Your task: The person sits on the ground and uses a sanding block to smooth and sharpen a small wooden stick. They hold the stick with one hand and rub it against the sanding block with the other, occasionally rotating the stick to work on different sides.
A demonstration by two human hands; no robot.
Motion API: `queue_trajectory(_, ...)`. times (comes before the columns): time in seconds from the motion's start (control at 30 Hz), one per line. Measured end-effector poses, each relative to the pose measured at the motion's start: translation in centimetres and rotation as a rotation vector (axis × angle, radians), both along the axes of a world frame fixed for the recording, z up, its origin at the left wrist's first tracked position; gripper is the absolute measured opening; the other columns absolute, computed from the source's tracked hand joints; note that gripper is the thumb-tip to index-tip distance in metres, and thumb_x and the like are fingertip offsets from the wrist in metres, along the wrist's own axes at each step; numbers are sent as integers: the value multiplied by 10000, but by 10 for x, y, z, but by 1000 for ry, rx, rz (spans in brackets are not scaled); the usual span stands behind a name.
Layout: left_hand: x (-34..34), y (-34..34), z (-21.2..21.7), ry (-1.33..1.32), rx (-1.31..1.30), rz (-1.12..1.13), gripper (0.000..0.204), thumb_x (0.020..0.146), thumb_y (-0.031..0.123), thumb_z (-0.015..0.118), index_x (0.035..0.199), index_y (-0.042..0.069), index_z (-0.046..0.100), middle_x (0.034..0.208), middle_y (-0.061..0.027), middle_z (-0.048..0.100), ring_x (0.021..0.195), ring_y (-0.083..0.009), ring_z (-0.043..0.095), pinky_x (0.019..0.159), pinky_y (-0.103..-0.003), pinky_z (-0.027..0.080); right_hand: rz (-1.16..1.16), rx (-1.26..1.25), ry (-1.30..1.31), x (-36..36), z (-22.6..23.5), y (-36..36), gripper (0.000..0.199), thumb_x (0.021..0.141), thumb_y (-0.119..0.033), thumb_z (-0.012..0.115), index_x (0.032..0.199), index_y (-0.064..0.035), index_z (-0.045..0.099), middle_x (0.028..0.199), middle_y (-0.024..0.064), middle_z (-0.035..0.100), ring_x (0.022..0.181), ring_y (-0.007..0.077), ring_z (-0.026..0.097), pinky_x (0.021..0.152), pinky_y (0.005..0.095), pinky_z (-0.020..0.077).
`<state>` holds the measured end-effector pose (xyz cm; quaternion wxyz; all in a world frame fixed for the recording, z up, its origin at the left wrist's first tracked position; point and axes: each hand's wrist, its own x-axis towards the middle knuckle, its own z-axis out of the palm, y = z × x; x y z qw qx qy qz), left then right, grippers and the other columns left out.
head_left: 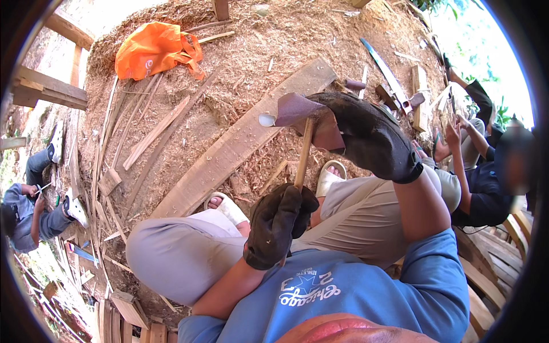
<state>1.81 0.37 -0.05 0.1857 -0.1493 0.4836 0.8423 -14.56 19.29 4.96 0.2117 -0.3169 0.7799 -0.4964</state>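
My left hand [280,226], in a black glove, is closed round the lower part of a slim wooden stick [305,151]. The stick slants upward, away from my lap. A piece of brown-purple sandpaper [329,130] lies against its upper end, one corner curling out to the left. My right hand [374,137], also in a black glove, grips the sandpaper from the right; its fingertips are partly hidden behind the sheet. Both hands are held above my bent knees.
A long plank [246,137] lies slantwise on shavings-covered ground beyond my feet. Further off are an orange bag [154,50], a handsaw [389,74] and a wood block [420,97]. Thin wood strips [157,131] lie left. One person [28,211] sits left, another [480,171] right.
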Motion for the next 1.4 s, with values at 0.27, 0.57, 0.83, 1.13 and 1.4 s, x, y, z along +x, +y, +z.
queue_trajectory(0.27,-5,6,-1,33,-225,13,411,1153,318,421,1018,10,657,637,-1,541,513,-63,463,491,-259,374,-166,-284,-266,23,-3,12,516,1000,-346,731,1382,-16,630,1229,155,688,1165,239,648,995,408,507)
queue_trajectory(0.57,-8,16,-14,60,-198,57,337,1149,305,460,1142,30,655,751,22,583,577,-33,499,499,-233,367,-221,194,466,32,-35,-11,356,986,-96,677,1341,-126,682,873,112,716,664,297,697,575,404,538)
queue_trajectory(0.83,6,22,-38,-111,-226,172,327,1142,332,503,1051,57,653,767,38,604,592,-40,531,519,-226,408,-38,238,587,33,-33,-24,391,918,-24,726,1303,-92,718,1170,161,748,1065,366,727,887,450,592)
queue_trajectory(1.13,-4,3,-30,-246,-94,314,332,1143,340,502,1081,56,664,741,15,604,520,-76,517,448,-259,406,232,454,627,-4,-24,24,388,991,-80,641,1355,-192,708,1265,103,751,1096,297,735,986,402,570)
queue_trajectory(1.4,-12,5,-7,-5,-25,103,341,1150,220,466,1429,37,538,982,-33,715,542,-39,522,487,-218,419,-168,158,404,29,-14,-22,377,1016,-81,620,1389,-85,678,1194,184,764,992,323,775,829,380,605)
